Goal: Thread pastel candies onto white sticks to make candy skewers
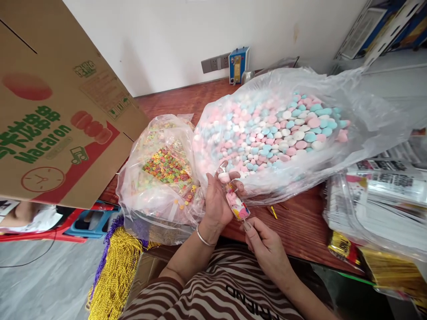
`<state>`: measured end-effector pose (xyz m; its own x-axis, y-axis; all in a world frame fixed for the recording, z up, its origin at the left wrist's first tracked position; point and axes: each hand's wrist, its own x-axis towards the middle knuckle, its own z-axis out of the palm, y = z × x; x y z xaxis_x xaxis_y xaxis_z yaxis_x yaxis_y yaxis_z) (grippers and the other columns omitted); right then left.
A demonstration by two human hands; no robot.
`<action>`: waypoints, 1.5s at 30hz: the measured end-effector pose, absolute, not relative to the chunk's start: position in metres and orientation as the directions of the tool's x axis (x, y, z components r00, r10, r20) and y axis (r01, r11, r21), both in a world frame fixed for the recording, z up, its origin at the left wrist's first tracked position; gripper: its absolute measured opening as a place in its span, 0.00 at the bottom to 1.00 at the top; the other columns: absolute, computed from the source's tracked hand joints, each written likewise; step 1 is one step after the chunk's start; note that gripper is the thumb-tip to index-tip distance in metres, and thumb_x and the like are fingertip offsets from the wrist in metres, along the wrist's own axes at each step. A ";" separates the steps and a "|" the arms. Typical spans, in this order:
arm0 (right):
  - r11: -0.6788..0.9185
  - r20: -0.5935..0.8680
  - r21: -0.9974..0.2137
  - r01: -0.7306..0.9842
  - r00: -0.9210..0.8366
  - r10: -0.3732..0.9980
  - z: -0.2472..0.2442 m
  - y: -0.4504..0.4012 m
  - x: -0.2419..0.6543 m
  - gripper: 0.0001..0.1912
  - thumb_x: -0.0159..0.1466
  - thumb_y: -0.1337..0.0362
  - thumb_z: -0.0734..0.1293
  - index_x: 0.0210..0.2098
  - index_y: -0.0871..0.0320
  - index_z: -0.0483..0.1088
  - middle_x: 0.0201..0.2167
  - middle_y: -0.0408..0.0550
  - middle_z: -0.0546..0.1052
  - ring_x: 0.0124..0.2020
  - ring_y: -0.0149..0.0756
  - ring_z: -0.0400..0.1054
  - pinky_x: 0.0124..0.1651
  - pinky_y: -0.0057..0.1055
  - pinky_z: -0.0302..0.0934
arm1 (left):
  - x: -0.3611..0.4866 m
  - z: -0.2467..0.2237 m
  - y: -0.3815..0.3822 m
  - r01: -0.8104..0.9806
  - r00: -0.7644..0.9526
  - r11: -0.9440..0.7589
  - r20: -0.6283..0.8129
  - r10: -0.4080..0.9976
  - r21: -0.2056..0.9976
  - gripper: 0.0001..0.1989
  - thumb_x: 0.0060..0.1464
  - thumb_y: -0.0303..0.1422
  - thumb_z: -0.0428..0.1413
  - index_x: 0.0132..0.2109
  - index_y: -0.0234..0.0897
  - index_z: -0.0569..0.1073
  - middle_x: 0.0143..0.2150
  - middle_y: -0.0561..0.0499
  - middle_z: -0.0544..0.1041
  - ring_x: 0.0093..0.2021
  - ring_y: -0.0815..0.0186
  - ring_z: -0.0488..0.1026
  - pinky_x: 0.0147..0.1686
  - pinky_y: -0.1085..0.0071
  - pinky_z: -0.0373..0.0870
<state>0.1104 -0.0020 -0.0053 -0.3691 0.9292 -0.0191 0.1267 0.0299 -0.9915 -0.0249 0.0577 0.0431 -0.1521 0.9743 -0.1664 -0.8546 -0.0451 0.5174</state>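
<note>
A slim clear candy packet [235, 203] with a colourful print at its lower end lies tilted across my left hand [216, 198]. Inside it are pink and white candies and something orange. My left fingers curl behind and around its upper part. At the packet's lower tip, my right hand [265, 242] pinches a thin end, perhaps a stick, between thumb and forefinger. Just beyond my hands lies a large clear bag [320, 166] full of pink, blue and white candies. Left of it, another clear bag [133, 182] holds small multicoloured rings.
A brown carton [66, 111] stands at the left. Flat printed wrappers [393, 195] and gold twist ties [390, 266] lie at the right. Gold bead strings [118, 271] hang below the table edge. A blue box [238, 66] stands by the wall socket [215, 63].
</note>
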 end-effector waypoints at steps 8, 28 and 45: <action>-0.134 -0.136 -0.990 0.034 -0.388 0.911 -0.017 0.001 0.106 0.25 0.70 0.41 0.59 0.27 0.55 0.62 0.18 0.37 0.60 0.19 0.28 0.52 0.20 0.26 0.48 | -0.028 0.039 0.054 -0.802 -0.143 -0.055 -0.101 0.985 0.595 0.23 0.65 0.51 0.51 0.47 0.36 0.76 0.31 0.52 0.72 0.22 0.73 0.64 0.26 0.73 0.66; -0.053 -0.079 -0.995 0.084 -0.343 0.936 -0.017 -0.001 0.134 0.17 0.72 0.50 0.61 0.39 0.57 0.72 0.20 0.37 0.61 0.20 0.28 0.53 0.21 0.26 0.47 | -0.054 0.049 0.064 -0.777 -0.373 -0.090 -0.340 0.863 0.623 0.12 0.59 0.33 0.53 0.39 0.32 0.80 0.41 0.45 0.81 0.34 0.66 0.77 0.43 0.63 0.75; -0.053 -0.101 -0.989 0.138 -0.365 0.925 -0.015 0.003 0.154 0.18 0.71 0.49 0.63 0.37 0.57 0.73 0.20 0.38 0.61 0.21 0.28 0.53 0.22 0.27 0.49 | -0.093 0.059 0.068 -0.720 -0.515 -0.254 -0.252 0.819 0.646 0.12 0.65 0.34 0.51 0.43 0.38 0.79 0.45 0.48 0.80 0.35 0.70 0.76 0.45 0.65 0.75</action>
